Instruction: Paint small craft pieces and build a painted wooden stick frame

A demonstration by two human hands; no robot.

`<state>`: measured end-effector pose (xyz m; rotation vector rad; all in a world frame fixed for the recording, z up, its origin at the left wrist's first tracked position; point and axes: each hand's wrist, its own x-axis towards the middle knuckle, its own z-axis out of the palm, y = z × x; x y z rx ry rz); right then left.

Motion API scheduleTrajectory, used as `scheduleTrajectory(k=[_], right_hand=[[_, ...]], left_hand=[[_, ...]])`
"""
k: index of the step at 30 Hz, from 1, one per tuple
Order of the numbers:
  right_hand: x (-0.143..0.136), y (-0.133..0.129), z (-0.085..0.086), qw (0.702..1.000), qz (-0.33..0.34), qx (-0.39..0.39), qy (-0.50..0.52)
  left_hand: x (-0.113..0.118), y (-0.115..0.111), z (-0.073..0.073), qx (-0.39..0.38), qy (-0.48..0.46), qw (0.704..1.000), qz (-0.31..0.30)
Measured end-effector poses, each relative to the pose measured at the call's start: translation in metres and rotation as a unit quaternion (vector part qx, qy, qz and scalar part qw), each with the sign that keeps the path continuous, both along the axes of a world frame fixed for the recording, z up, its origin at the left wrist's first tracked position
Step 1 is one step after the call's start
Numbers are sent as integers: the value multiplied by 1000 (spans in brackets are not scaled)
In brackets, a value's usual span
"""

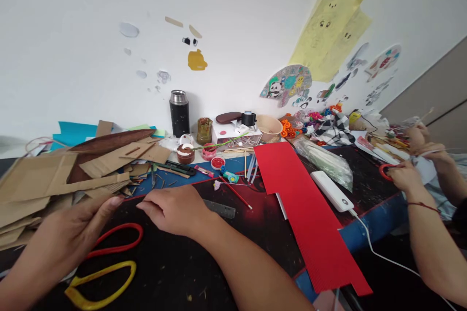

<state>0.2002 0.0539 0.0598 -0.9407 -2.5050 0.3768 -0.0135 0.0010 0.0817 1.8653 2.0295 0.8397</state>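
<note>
My left hand (pixel 67 235) hovers at the lower left, thumb laid along its closed fingers. Facing it, my right hand (pixel 175 209) has its fingers drawn together in a pinch. Anything between the fingertips of either hand is too small to make out. Below them lie scissors with one red handle loop (pixel 141 234) and one yellow loop (pixel 133 277); my left hand hides part of them. A metal ruler (pixel 223 209) sticks out behind my right wrist. To its right stretches a long red corrugated sheet (pixel 292 194), and a red pencil (pixel 239 195) rests between them.
Cardboard pieces (pixel 32 175) pile up on the left. A black flask (pixel 179 116), a jar (pixel 204 131) and paint pots (pixel 185 154) stand along the wall. A white power strip (pixel 332 192) trails a cable on the right. Another person's hand (pixel 404 177) holds red-handled scissors there.
</note>
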Motion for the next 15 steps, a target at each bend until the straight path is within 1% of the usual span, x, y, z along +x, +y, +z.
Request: scheduleTrajectory(k=[2,5,8,11,15], right_hand=[[0,-2,-1,1000,2,-2,-1],[0,-2,-2,1000,5,-7,0],[0,0,-3,1000,0,-13,11],[0,1,-5,1000,-8,-17,19],[-1,-1,-7,1000,-8,-19,16]], left_hand=[[-5,-8,-16,-2,-19,1000,-2],[-8,-18,-37,14,-43,999,-3],[-10,-24,-54,28,-64,998,-12],[-11,-25,-63,43,-83,995,-36],[-16,-26,-68,46,-78,995,-48]])
